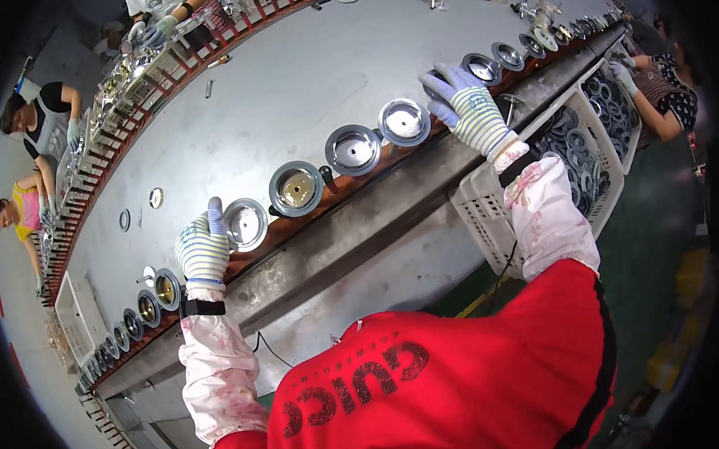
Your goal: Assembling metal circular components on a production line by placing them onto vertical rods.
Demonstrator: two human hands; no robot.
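My left hand (202, 250), in a striped knit glove, is beside a round metal sink strainer cup (245, 224) with a grey rim. Its thumb points up, apart from the other fingers, whose tips are hidden; I cannot tell whether it touches the rim. My right hand (470, 110), gloved alike, has its fingers stretched out over the table edge, with nothing seen in them. It lies between a shiny strainer cup (403, 122) and a darker cup (481, 69). Two more cups, one silvery (353, 150) and one yellowish inside (296, 189), sit between my hands.
The row of cups continues along the curved grey table (292, 100) past both hands. White crates (486, 220) of grey rings (583, 157) stand at right. Co-workers (668, 95) are at the right and far left. Small metal parts (546, 20) lie at the far right.
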